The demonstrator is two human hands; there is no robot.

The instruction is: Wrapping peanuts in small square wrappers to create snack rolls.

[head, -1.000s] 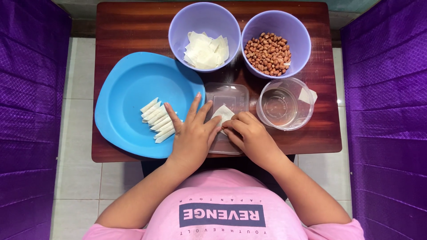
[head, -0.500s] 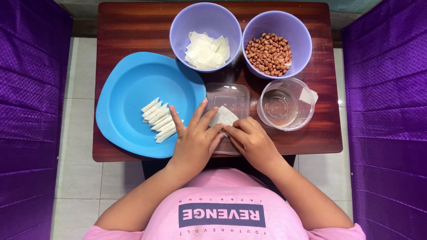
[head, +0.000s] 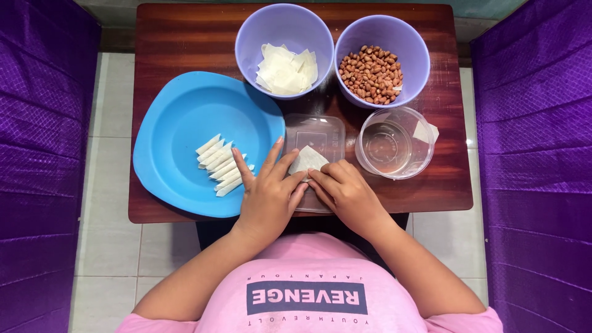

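Bright, even light from overhead, soft shadows — sharp focus throughout, faint glare on the tabletop (head: 185, 43)

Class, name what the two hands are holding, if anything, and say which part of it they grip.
Both the left hand and right hand pinch a white wrapper sheet at its near edge.

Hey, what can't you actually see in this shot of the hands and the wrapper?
- Head view: most of the white wrapper is hidden under the left hand and right hand, so any filling can't be seen.
- Head view: the clear lid's near edge is covered by both hands.
- Head view: the round container's contents are too transparent to tell.
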